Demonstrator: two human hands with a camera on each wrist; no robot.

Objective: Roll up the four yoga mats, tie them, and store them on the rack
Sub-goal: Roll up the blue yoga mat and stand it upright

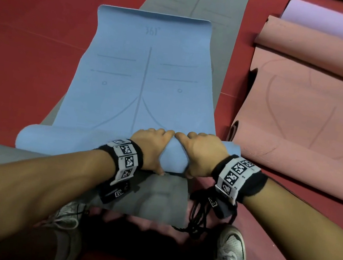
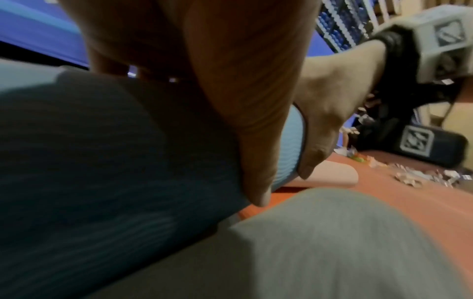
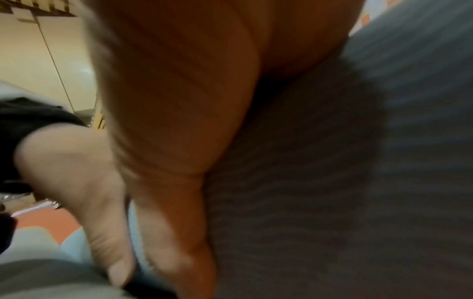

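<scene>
Gripping the rolled near end of the blue mat [image 1: 143, 86], the left hand [image 1: 149, 148] and the right hand [image 1: 200, 153] sit side by side on top of the roll, fingers curled over its far side and thumbs hooked under its near side, index fingers almost touching at the middle. In the head view the roll lies at about 6 o'clock of the blue mat's flat part, which stretches away toward 12 o'clock with its printed guide lines facing up. The blue mat lies on a grey mat [image 1: 156, 198], whose near edge shows toward 6 o'clock from the hands and whose far end runs on past the blue one at 12 o'clock. At 3 o'clock from the hands, just beside the blue roll, lies a pink mat [image 1: 296, 116], flat in the middle with a curled roll at its far end and another curl at its near edge; a pale lilac mat [image 1: 336, 18] lies beyond it at about 1 o'clock. All rest on a red floor [image 1: 24, 43]. Black cords [image 1: 198, 217] lie on the floor below the right wrist, between two grey-white shoes [image 1: 231, 255]. The left wrist view shows the left thumb pressed against the ribbed blue roll; the right wrist view is blurred.
</scene>
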